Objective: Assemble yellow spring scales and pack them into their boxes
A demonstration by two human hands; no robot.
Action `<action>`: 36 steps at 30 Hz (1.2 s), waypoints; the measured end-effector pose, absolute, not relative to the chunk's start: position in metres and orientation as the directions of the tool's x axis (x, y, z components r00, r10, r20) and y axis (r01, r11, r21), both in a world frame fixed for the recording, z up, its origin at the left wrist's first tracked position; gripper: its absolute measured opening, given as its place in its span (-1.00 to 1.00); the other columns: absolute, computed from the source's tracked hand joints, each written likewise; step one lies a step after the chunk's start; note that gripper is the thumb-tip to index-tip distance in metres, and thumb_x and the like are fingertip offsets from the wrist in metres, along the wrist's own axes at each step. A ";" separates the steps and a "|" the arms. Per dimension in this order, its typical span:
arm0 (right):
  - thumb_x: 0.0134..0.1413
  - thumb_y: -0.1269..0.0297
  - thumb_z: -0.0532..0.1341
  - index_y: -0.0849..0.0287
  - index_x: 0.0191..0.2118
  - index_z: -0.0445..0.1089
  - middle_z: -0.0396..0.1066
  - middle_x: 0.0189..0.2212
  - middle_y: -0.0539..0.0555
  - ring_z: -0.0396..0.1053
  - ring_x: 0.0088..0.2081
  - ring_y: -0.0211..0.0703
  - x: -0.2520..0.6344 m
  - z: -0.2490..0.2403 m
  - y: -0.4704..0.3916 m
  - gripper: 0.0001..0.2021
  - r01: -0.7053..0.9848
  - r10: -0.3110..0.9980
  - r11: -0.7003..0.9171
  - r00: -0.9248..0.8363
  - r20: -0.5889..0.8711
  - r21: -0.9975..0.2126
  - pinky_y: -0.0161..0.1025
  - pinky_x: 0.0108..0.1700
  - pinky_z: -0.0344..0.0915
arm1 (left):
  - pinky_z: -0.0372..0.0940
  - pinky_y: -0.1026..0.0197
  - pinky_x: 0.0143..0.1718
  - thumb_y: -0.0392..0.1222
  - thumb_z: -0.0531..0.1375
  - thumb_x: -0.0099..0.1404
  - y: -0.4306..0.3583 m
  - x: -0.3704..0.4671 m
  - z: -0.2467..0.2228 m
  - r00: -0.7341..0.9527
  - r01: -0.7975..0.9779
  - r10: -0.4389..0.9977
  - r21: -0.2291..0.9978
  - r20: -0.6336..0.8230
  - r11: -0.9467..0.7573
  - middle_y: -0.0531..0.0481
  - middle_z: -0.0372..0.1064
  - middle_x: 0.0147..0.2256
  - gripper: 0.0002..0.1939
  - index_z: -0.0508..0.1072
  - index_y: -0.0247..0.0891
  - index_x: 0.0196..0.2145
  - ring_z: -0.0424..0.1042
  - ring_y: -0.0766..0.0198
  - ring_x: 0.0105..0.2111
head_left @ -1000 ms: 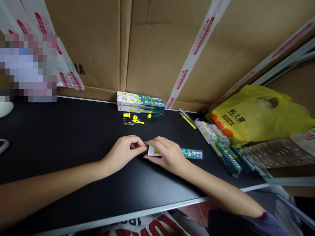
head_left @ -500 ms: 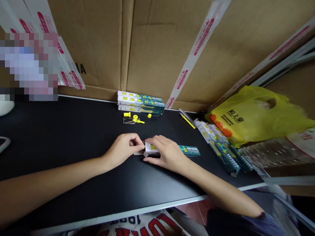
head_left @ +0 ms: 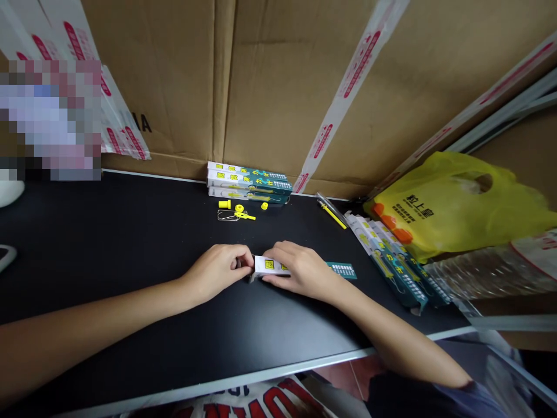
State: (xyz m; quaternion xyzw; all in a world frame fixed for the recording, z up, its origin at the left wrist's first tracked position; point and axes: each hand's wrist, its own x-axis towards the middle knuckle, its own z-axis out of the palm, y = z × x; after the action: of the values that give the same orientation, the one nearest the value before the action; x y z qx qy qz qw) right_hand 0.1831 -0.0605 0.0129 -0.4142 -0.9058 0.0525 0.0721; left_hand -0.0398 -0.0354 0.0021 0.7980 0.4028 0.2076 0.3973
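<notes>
A slim white and teal cardboard box (head_left: 266,265) with yellow lettering lies on the black table. From above, my right hand (head_left: 300,270) grips it around the middle, hiding that part of the print. At the box's left end, my left hand (head_left: 226,267) has thumb and forefinger pinched against the end flap. A small bent flap (head_left: 252,278) sticks out below those fingertips. Whether anything else is inside the pinch is hidden. Beyond the hands lie small yellow plastic parts (head_left: 224,204), a yellow ring (head_left: 264,205) and a bent wire hook (head_left: 226,215).
Matching boxes are stacked (head_left: 248,183) against the large carton (head_left: 270,104). More boxes (head_left: 387,261) lie at the right, near a clear tube and yellow rod (head_left: 333,215). A yellow plastic bag (head_left: 448,203) stands beyond them. The table's metal edge (head_left: 243,383) runs nearest me.
The box's left end flap, which stood out toward me, now sits closer to the box end. My left fingers have shifted slightly; my right hand still grips the box.
</notes>
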 end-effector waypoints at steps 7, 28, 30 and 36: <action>0.20 0.06 0.15 0.17 -0.10 0.34 0.42 -0.26 0.10 0.35 -0.24 -0.13 0.175 0.008 -0.062 -0.70 0.749 0.759 0.649 -0.625 0.182 -0.135 -0.25 -0.24 0.24 | 0.09 0.34 -0.50 -0.29 0.15 0.18 -0.033 -0.039 -0.005 0.563 0.427 0.826 0.844 0.032 -0.324 0.17 0.26 -0.57 -0.95 0.39 -0.26 -0.43 0.25 0.41 -0.55; 0.26 0.23 0.10 0.02 0.26 0.08 0.39 -0.15 0.10 0.43 -0.20 -0.13 0.176 0.021 -0.070 -0.53 0.775 0.797 0.603 -0.593 0.115 -0.190 -0.21 -0.16 0.36 | 0.22 0.26 -0.35 -0.14 0.22 0.25 -0.021 -0.045 -0.010 0.540 0.398 0.809 0.777 0.232 -0.488 0.09 0.34 -0.26 -0.76 0.35 -0.18 -0.13 0.28 0.38 -0.45; 0.28 0.23 0.08 0.05 0.24 0.11 0.39 -0.15 0.11 0.42 -0.18 -0.13 0.176 0.021 -0.071 -0.56 0.768 0.788 0.614 -0.606 0.105 -0.179 -0.21 -0.15 0.36 | 0.21 0.26 -0.36 -0.15 0.18 0.28 -0.021 -0.045 -0.010 0.575 0.389 0.783 0.764 0.237 -0.516 0.08 0.31 -0.30 -0.89 0.39 -0.20 -0.26 0.28 0.37 -0.44; 0.29 0.24 0.07 0.09 0.23 0.11 0.40 -0.15 0.13 0.42 -0.16 -0.10 0.175 0.022 -0.070 -0.58 0.753 0.768 0.640 -0.631 0.111 -0.155 -0.19 -0.15 0.38 | 0.21 0.17 -0.14 -0.19 0.08 0.35 -0.025 -0.045 -0.009 0.660 0.391 0.690 0.647 0.298 -0.654 0.02 0.37 -0.26 -0.89 0.37 -0.22 -0.32 0.32 0.24 -0.24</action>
State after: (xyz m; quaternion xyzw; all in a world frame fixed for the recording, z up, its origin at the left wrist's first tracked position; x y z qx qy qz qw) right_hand 0.1748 -0.0704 0.0219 -0.4216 -0.9017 0.0469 0.0832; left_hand -0.0447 -0.0248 -0.0094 0.8682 0.3114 0.2706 0.2758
